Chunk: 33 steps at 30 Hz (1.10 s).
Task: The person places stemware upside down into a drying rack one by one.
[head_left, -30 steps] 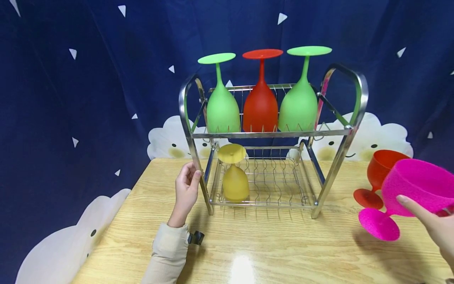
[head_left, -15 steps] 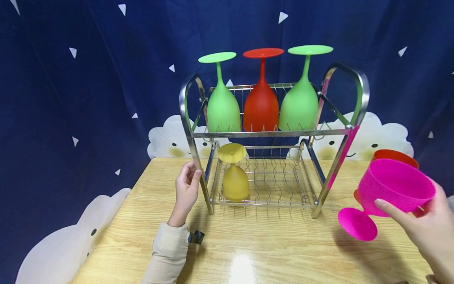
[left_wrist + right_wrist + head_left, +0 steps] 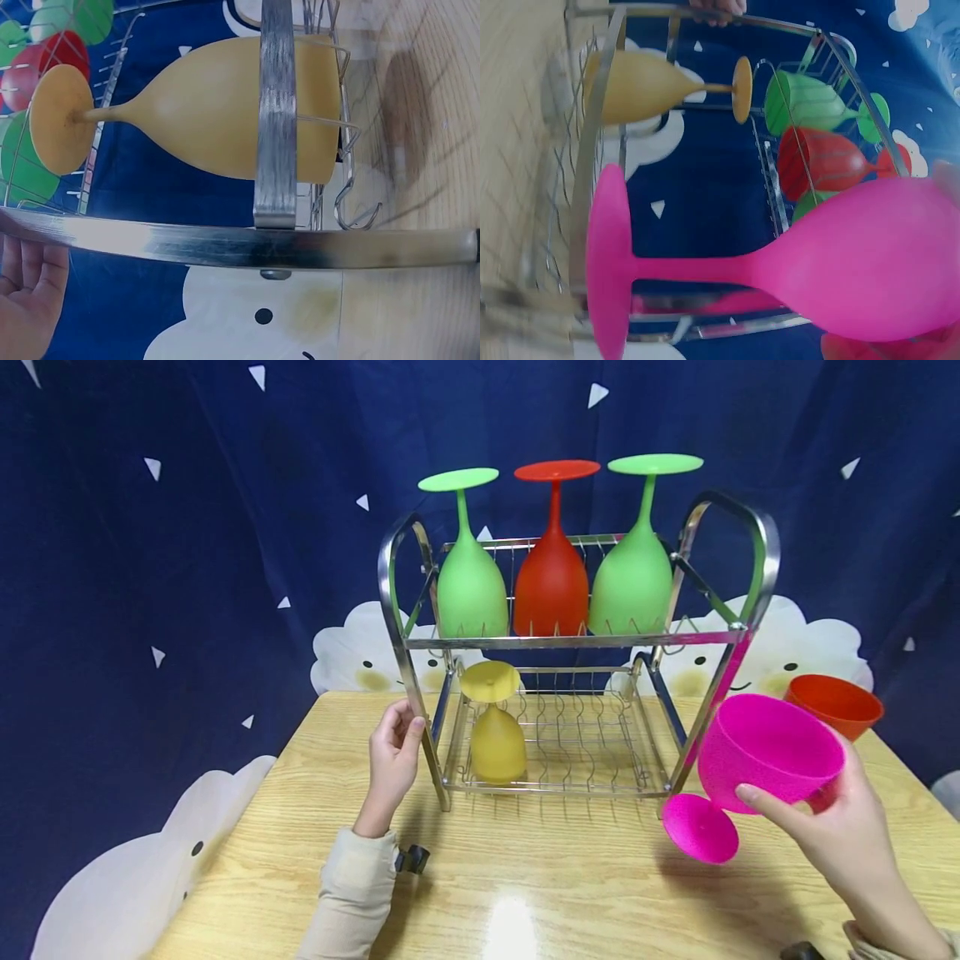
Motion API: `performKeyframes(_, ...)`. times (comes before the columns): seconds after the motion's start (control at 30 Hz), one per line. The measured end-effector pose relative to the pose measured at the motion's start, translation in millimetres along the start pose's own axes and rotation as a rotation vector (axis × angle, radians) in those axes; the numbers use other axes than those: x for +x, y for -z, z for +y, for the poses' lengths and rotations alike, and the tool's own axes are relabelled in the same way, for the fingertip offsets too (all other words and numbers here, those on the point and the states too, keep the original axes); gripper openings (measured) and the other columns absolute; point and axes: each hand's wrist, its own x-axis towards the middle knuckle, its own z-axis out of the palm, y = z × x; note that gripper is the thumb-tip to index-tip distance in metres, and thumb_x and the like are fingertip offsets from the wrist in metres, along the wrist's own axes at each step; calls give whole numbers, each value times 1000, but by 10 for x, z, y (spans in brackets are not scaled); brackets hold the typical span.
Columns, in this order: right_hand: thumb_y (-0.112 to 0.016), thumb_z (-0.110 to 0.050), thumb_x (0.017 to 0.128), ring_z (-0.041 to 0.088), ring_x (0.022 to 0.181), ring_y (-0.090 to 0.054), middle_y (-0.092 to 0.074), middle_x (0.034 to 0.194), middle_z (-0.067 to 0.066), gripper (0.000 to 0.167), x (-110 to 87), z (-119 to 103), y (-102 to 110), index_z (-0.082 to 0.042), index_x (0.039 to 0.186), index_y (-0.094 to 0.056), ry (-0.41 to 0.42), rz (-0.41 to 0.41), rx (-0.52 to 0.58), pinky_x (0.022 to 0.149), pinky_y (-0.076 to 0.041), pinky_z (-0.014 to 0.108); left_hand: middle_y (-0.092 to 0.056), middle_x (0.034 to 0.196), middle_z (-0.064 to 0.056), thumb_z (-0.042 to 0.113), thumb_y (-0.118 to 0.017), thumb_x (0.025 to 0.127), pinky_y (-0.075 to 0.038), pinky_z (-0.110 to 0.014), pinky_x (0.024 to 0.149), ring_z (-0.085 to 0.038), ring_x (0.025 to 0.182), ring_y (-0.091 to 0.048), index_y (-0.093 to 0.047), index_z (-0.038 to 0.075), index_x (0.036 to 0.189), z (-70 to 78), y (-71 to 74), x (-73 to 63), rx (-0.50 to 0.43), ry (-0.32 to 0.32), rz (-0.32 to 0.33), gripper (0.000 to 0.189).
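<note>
A bright pink wine goblet [image 3: 765,747] is held by my right hand [image 3: 840,827] around its bowl, rim up, its foot tilted toward the left over the table. My left hand [image 3: 393,756] grips the left front post of a two-tier metal dish rack [image 3: 570,643]; the left wrist view catches its fingers [image 3: 34,274] at the post. On the upper tier, two green goblets [image 3: 472,589] [image 3: 632,585] stand upside down with a red goblet [image 3: 551,589] between them. A yellow goblet [image 3: 498,747] is upside down at the left of the lower tier.
An orange-red goblet [image 3: 836,703] stands on the wooden table [image 3: 570,877] at the right, partly hidden behind the pink goblet and right hand. Wire dividers [image 3: 577,735] run across the lower tier. A dark blue curtain [image 3: 187,568] with cloud shapes hangs behind.
My right hand has carried the pink goblet leftward, from the right edge to near the rack's right front leg. The left hand has stayed on the post.
</note>
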Motion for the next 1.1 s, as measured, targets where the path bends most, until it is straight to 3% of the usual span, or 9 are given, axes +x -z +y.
performKeyframes(0.2, -69, 9, 73, 7, 98, -46, -45, 119, -4, 77, -12, -52, -182, -15, 136, -32, 115, -73, 145, 69, -46, 9, -50, 78, -6, -13, -49, 86, -45, -13, 62, -15, 68, -50, -49, -21, 97, 18, 6, 10, 3, 11, 9, 13)
performKeyframes(0.43, -68, 11, 73, 9, 101, -46, -46, 118, -1, 76, -47, -110, -374, -13, 136, -32, 123, -135, 254, 76, -45, 8, -55, 85, -21, -14, -51, 85, -48, -14, 68, -9, 77, -54, -48, -20, 103, 55, 24, -1, 30, -6, 9, 20)
performKeyframes(0.6, -66, 14, 72, 9, 100, -48, -47, 117, 1, 75, -67, -120, -474, -11, 134, -34, 125, -151, 370, 77, -46, 10, -54, 89, -29, -17, -55, 79, -50, -17, 72, -21, 82, -56, -47, -19, 105, 156, 39, -49, 141, -119, 73, 27)
performKeyframes(0.73, -63, 20, 70, 9, 97, -51, -50, 115, 3, 73, -70, -125, -546, -9, 132, -36, 141, -155, 495, 75, -48, 13, -53, 87, -30, -18, -56, 76, -50, -17, 72, -28, 81, -55, -49, -19, 103, 88, 76, -104, 132, -235, 97, 27)
performKeyframes(0.83, -61, 21, 70, 10, 94, -54, -52, 113, 4, 72, -77, -145, -590, -9, 131, -37, 128, -157, 561, 68, -52, 18, -53, 87, -27, -18, -55, 76, -50, -17, 72, -25, 82, -55, -49, -18, 103, 25, 67, -158, 52, -306, 29, 28)
performKeyframes(0.93, -59, 22, 71, 11, 89, -56, -54, 110, 3, 71, -92, -168, -638, -9, 130, -38, 102, -152, 635, 60, -54, 24, -53, 89, -25, -19, -56, 73, -52, -22, 71, -22, 85, -55, -48, -17, 106, 46, -9, -223, -12, -348, -98, 34)
performKeyframes(1.1, -56, 25, 70, 11, 83, -57, -57, 106, 2, 70, -122, -195, -741, -11, 128, -40, 99, -132, 747, 54, -53, 24, -53, 104, -21, -6, -65, 74, -54, -35, 74, -20, 96, -55, -45, -11, 119, 17, -134, -342, -42, -295, -319, 50)
